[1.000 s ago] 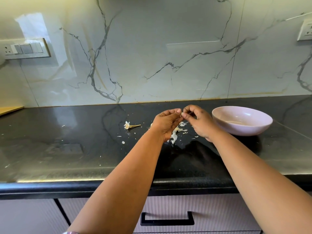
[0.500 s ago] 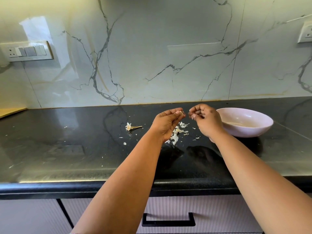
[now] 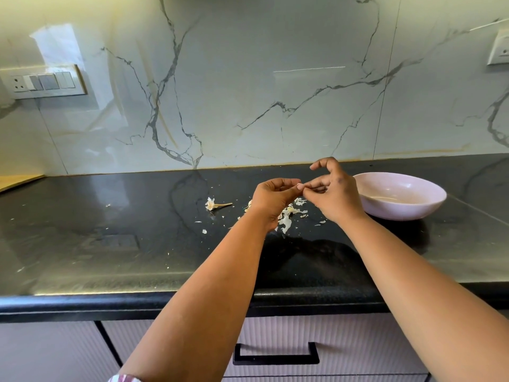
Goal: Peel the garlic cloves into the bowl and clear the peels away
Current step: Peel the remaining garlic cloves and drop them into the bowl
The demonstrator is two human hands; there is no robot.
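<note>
A garlic clove point(image 3: 300, 185), only a pale tip showing, sits pinched between the curled fingers of the left hand point(image 3: 271, 198) and the thumb and middle fingers of the right hand point(image 3: 337, 198), whose index finger arches free above; both hands meet above the black countertop point(image 3: 110, 244). Directly beneath them lies a scatter of white garlic peels point(image 3: 286, 223), and at 9 o'clock from that pile rests a bare garlic stem point(image 3: 216, 204) with a papery base. The pink bowl point(image 3: 429, 208) stands at 3 o'clock, just beside the right hand, its inside apparently holding no cloves.
</note>
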